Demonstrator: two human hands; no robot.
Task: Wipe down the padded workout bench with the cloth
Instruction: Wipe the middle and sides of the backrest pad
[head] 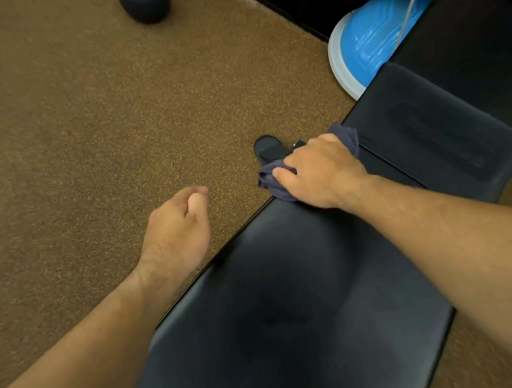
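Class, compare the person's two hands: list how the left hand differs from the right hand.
The right hand grips a dark blue cloth; the left hand holds nothing, fingers loosely curled. The right hand presses at the edge of the bench pad; the left hand hovers over the brown floor beside it. Both are bare, seen from the back.
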